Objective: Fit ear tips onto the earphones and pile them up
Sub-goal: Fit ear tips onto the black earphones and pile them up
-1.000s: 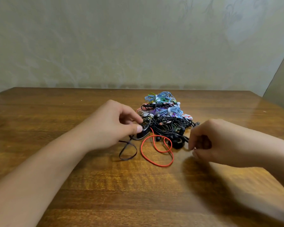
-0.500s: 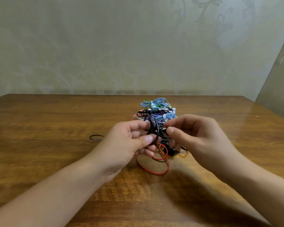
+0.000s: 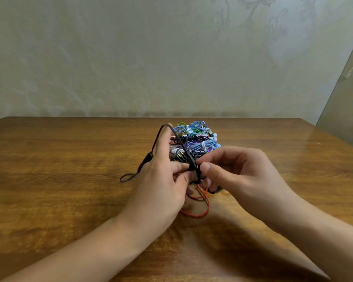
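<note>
1. Left hand (image 3: 161, 186) pinches the black earphone (image 3: 193, 166) just in front of the earphone pile (image 3: 196, 139), its cable looped over the raised forefinger.
2. Right hand (image 3: 238, 176) pinches the same earphone from the other side.
3. Red cable (image 3: 204, 208) trails on the table (image 3: 69, 169) just nearer than the pile.

A black earphone (image 3: 194, 166) is held up above the table, its thin black cable arching up over a raised finger and down to a small inline pod, then trailing off in a loop on the wood. Just behind it lies a pile of earphones (image 3: 196, 139), coiled bundles in blue, purple, green, black and white. A loose red cable (image 3: 200, 210) curls on the table beneath.
</note>
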